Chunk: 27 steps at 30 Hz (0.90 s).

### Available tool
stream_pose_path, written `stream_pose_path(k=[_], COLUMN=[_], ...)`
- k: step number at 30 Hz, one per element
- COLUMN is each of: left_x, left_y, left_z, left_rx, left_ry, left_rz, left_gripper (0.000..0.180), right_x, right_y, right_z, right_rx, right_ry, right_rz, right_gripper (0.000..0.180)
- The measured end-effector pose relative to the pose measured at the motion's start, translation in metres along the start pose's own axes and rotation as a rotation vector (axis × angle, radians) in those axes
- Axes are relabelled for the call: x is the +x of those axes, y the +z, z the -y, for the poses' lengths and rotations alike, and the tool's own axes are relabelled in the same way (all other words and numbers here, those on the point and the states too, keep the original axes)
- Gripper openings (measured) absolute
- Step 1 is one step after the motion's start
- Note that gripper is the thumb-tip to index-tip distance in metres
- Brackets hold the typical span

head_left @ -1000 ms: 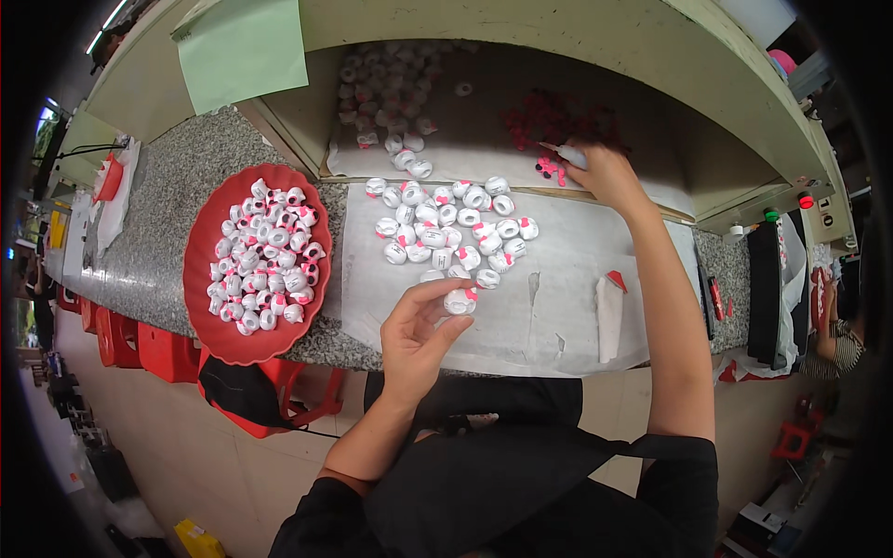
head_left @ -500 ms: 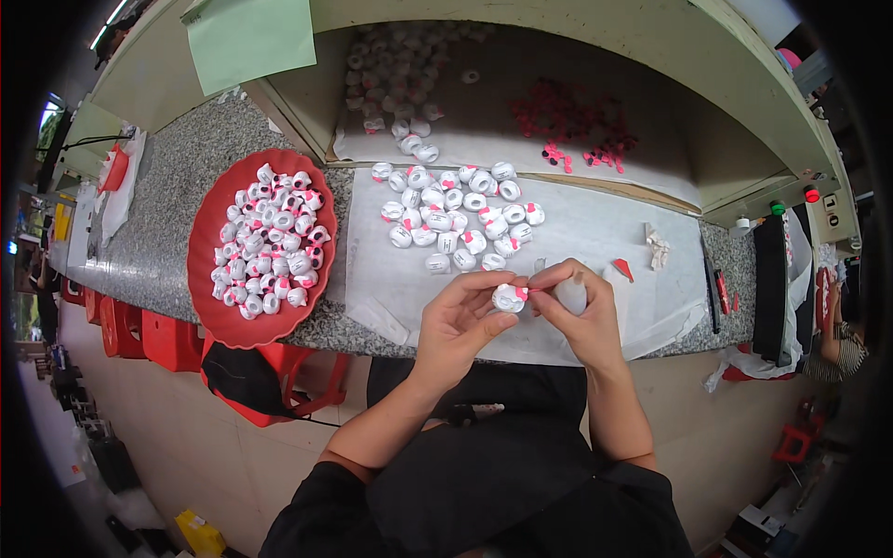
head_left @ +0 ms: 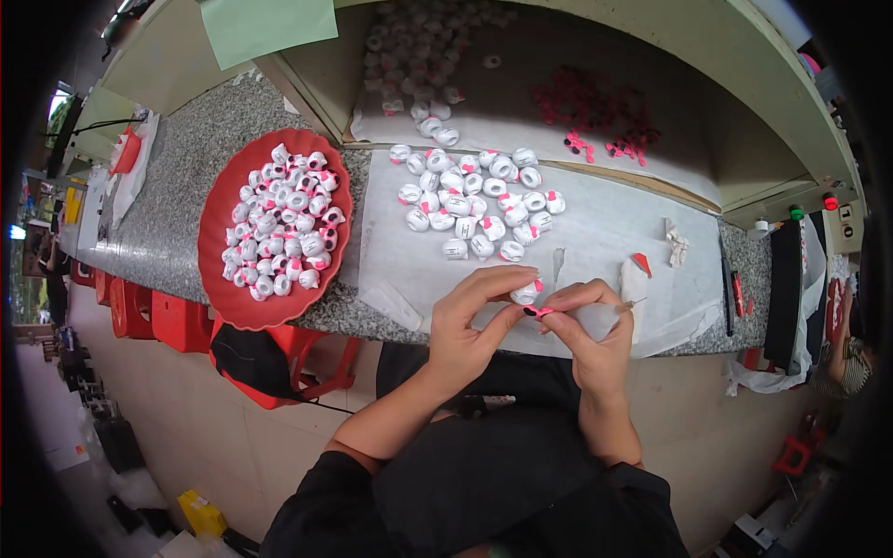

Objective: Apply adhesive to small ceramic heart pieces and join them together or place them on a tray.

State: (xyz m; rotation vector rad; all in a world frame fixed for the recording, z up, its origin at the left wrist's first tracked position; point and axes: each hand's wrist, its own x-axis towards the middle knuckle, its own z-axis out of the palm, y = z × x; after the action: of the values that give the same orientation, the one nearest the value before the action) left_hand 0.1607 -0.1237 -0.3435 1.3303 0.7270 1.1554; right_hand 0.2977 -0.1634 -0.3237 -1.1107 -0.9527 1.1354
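Small white bead (head_left: 526, 292) with a pink spot sits between the thumb and fingers of the left hand (head_left: 470, 321). That hand's grip is tight on the bead, low over the front edge of the desk (head_left: 177, 195). The right hand (head_left: 591, 335) is just beside it, and the two hands touch at the fingertips. Its grip is narrow and pinches a tiny pink piece (head_left: 542, 312) right against the bead. A thin stick (head_left: 631, 304) pokes out to the right of the right hand, but I cannot tell how it is held.

Both hands hang over a sheet of clear plastic (head_left: 595, 232) that lies on the grey speckled desk. On the plastic, a little way behind the hands, lies a loose heap of white beads (head_left: 474, 205). To the left of the plastic sits a round red plate (head_left: 223, 307), and it is full of white beads with pink spots (head_left: 284, 223). More white beads (head_left: 409, 46) lie far back in a brown tray, and a bunch of small pink pieces (head_left: 586, 102) lies to the right of them. A small red scrap (head_left: 642, 263) and a crumpled white bit (head_left: 677, 246) lie on the plastic to the right of the hands. Red stools (head_left: 149, 316) stand on the floor under the desk on the left.
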Motion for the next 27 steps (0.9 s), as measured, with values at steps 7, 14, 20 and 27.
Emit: stream_pose_path(k=[7, 14, 20, 27], left_x=[0.001, -0.001, -0.007, -0.009], left_y=[-0.002, -0.001, -0.009, -0.007], left_z=[-0.002, -0.008, -0.003, 0.003], left_rx=[0.104, -0.382, -0.486, -0.535], left_ry=[0.075, -0.154, -0.220, -0.105], left_rz=[0.095, 0.039, 0.184, 0.209], left_gripper=[0.027, 0.024, 0.027, 0.024], right_x=[0.002, 0.000, -0.001, -0.006], right_y=[0.000, 0.001, 0.004, 0.001], right_z=[-0.005, -0.012, -0.001, -0.006], right_rx=[-0.014, -0.004, 0.009, 0.142], right_ry=[-0.003, -0.094, 0.032, -0.006], right_rz=[-0.014, -0.056, 0.096, 0.130], right_gripper=[0.013, 0.024, 0.031, 0.026])
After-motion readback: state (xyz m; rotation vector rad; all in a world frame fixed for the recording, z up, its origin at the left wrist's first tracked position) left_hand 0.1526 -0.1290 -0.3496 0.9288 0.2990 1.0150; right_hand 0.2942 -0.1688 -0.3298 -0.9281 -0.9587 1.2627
